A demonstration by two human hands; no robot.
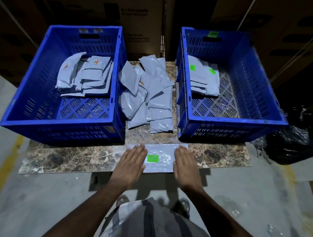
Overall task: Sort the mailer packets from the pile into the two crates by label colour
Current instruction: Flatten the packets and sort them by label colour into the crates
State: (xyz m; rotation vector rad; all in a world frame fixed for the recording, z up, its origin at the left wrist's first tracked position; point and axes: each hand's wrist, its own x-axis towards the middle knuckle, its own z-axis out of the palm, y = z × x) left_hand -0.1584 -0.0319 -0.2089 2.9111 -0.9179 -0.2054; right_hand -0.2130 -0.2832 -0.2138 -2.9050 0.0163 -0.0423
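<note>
Grey mailer packet (163, 158) with green label (152, 158) lying flat on marble slab (67, 158); left hand (131, 162) and right hand (185, 166) pressing its ends, fingers straight, together.

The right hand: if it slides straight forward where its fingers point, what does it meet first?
Probably the near wall of the right crate; the right hand lies flat on the green-labelled packet, fingers pointing that way, though depth is unclear.

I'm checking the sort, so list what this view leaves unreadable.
- Pile, head view: most labels are hidden, face down or under other packets; one orange corner shows.
- Left crate: lower packets' labels are covered by those on top.
- Packet ends: under the flat left hand and right hand.
- Green label: print too blurred.
</note>
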